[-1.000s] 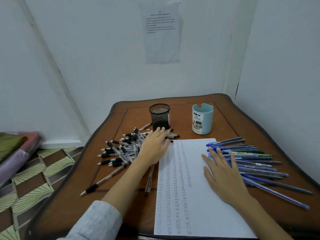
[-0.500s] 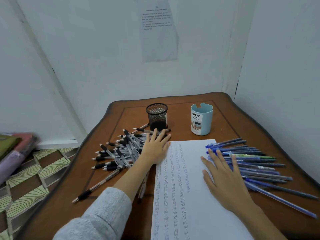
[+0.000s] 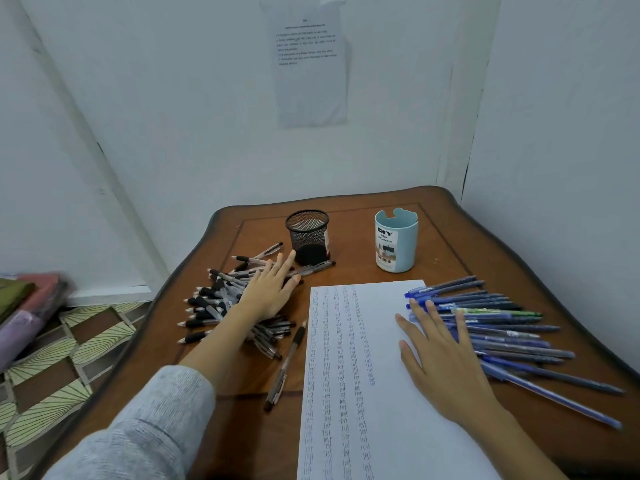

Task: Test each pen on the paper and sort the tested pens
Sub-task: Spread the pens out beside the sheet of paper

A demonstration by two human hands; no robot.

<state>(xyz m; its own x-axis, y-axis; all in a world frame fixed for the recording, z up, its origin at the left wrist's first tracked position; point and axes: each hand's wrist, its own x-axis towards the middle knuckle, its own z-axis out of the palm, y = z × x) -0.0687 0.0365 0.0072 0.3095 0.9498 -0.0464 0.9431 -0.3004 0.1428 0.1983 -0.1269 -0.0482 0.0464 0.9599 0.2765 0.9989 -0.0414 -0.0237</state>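
The left hand (image 3: pixel 268 292) lies flat, fingers straight, on the heap of black pens (image 3: pixel 207 293) and grips nothing. The right hand (image 3: pixel 446 358) is spread flat too, with its palm on the paper's (image 3: pixel 381 427) right edge and its fingertips over the ends of the blue pens (image 3: pixel 502 317). The paper, between the hands, carries columns of small test scribbles that are too fine to read. One black pen (image 3: pixel 285 365) lies just beside its left edge. Beyond the left fingertips stands a black mesh cup (image 3: pixel 307 237). Beyond the right hand stands a pale blue cup (image 3: pixel 396 244) labelled "DIY" and "DESK ORGANIZER". A printed sheet (image 3: pixel 310 64) hangs on the wall, its text illegible.
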